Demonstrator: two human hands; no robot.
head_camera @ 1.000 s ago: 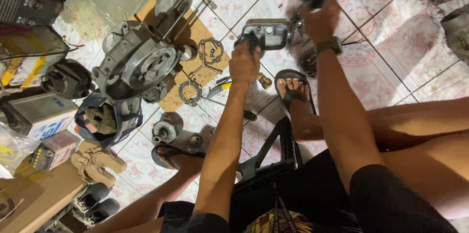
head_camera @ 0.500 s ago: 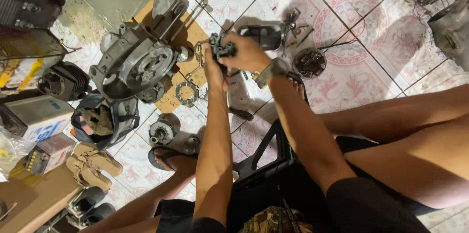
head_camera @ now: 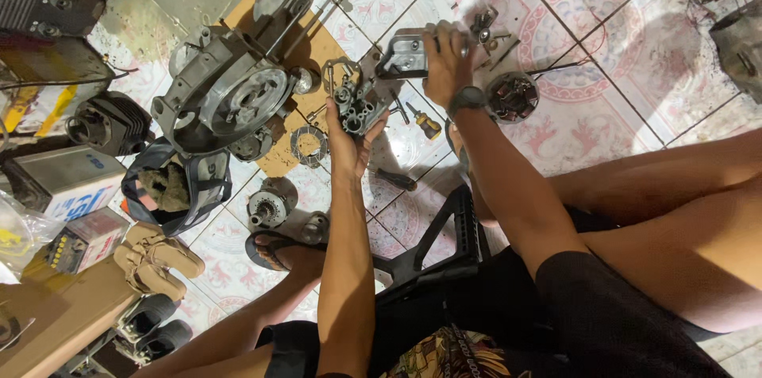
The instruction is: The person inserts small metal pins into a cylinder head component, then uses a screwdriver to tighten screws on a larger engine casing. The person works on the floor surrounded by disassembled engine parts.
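Right hand (head_camera: 446,61) hides part of grey cover (head_camera: 403,55).

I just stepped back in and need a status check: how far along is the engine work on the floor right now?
Strip-down looks well along: the big engine case lies opened on cardboard, and a round ring part, a small motor part and a screwdriver lie scattered on the tiles. In hand: the left hand grips a small metal assembly, the right hand holds a grey cover. Everything loose remains unassembled.
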